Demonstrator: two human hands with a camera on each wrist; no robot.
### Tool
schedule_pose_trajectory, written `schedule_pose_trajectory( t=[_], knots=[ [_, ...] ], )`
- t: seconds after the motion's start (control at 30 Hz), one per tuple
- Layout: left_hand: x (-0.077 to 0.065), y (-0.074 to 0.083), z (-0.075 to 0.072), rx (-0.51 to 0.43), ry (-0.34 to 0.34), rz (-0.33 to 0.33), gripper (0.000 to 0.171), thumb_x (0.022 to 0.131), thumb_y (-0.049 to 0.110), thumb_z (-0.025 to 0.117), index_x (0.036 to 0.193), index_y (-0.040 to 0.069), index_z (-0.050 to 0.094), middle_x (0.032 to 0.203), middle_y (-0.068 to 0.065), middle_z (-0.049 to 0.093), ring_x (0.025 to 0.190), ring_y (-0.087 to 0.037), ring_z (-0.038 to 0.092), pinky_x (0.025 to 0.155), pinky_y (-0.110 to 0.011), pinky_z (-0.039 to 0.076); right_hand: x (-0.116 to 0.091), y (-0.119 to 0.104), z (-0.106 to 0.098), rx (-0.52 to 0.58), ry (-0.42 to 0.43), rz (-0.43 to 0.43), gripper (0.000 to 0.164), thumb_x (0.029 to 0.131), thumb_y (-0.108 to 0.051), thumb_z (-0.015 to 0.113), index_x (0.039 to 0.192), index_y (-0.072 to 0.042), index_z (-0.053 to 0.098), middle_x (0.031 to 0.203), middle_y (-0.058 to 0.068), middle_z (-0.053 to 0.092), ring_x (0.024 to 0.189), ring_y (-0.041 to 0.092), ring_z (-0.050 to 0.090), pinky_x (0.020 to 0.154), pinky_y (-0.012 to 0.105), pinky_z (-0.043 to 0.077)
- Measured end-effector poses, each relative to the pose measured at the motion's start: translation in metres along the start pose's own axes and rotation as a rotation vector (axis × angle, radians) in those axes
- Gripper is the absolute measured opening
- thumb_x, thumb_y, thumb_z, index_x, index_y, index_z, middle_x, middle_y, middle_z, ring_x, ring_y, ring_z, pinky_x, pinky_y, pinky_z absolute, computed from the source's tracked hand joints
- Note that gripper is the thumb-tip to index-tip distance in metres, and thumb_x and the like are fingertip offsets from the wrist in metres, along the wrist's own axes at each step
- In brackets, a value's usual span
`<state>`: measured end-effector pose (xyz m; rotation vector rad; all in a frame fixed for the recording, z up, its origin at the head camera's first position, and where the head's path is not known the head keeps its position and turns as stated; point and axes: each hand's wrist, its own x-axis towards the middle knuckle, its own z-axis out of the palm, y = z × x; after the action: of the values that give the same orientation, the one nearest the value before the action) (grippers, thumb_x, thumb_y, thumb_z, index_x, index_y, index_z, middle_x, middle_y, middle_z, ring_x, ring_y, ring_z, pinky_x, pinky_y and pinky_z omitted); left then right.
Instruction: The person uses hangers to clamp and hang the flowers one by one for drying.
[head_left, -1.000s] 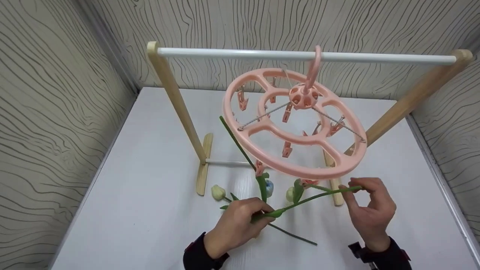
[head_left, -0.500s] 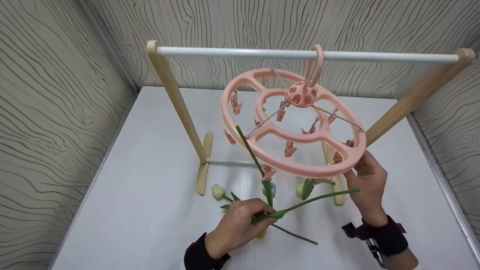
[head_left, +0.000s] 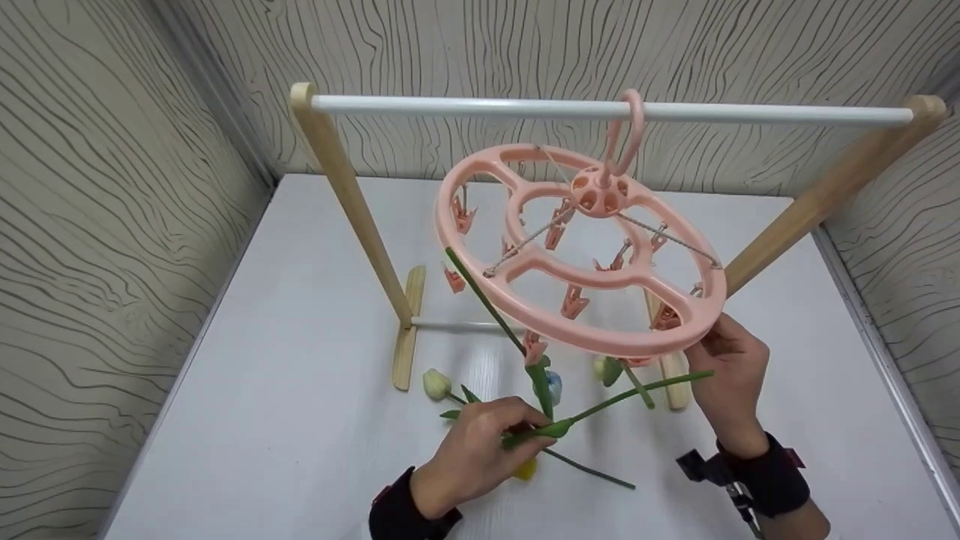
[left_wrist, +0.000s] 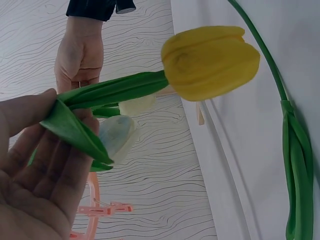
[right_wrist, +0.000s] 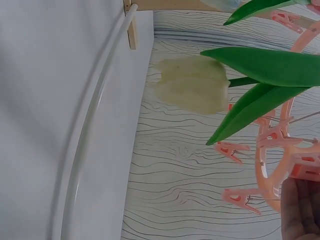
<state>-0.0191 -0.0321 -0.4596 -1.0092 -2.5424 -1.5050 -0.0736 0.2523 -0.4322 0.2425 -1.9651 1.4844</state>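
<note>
My left hand pinches a yellow tulip by its green leaves, just below the bloom; its stem points up to the right in the head view. Above hangs a round pink clip hanger. My right hand is at its right rim, fingers on a pink clip, with the fingertips partly hidden by the rim in the head view. A blue-and-white tulip hangs upside down from a front clip. Close by, a cream tulip hangs bloom down from the hanger.
The hanger hooks over the white bar of a wooden-legged stand. On the white table lies another cream tulip, partly behind my left hand. Several pink clips dangle from the hanger's rings.
My right hand has let go of the yellow tulip's stem end and moved up to a clip on the hanger's right rim. The hanger has turned slightly; my left hand stays put.
</note>
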Motion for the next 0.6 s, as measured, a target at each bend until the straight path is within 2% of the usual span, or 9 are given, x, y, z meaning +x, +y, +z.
schedule_pose_trajectory(
  t=[0.2,0.3,0.43,0.6],
  knots=[
    [0.000,0.002,0.002,-0.020,0.013,0.041,0.010,0.090,0.024,0.067,0.097,0.017,0.070,0.088,0.005,0.073,0.076,0.006,0.064,0.068,-0.005,0.053,-0.006,-0.004,-0.001,0.013,0.001,0.036,0.025,0.082,0.017,0.061,0.106,0.014,0.066,0.088,-0.005,0.075,0.073,0.001,0.065,0.066,0.008,0.054],
    [0.000,0.003,0.003,-0.023,0.020,0.054,0.010,0.091,0.025,0.067,0.097,0.017,0.070,0.088,0.006,0.073,0.076,0.005,0.065,0.068,-0.005,0.053,-0.009,-0.005,-0.001,0.059,-0.005,0.054,0.024,0.082,0.017,0.062,0.105,0.015,0.066,0.089,-0.006,0.074,0.076,0.002,0.066,0.070,0.009,0.055],
    [0.000,0.004,0.004,-0.022,0.024,0.051,0.010,0.090,0.025,0.067,0.096,0.018,0.070,0.089,0.006,0.074,0.078,0.006,0.065,0.069,-0.005,0.053,-0.014,-0.007,-0.002,0.128,-0.015,0.083,0.021,0.080,0.019,0.063,0.101,0.017,0.065,0.085,-0.002,0.075,0.077,0.004,0.068,0.071,0.010,0.056],
    [-0.001,0.005,0.005,-0.025,0.025,0.054,0.010,0.090,0.025,0.067,0.096,0.018,0.070,0.088,0.006,0.073,0.077,0.005,0.065,0.068,-0.006,0.053,-0.022,-0.012,-0.002,0.086,-0.019,0.127,0.023,0.080,0.016,0.065,0.104,0.015,0.066,0.086,-0.004,0.075,0.078,0.003,0.069,0.070,0.010,0.056]
  ],
)
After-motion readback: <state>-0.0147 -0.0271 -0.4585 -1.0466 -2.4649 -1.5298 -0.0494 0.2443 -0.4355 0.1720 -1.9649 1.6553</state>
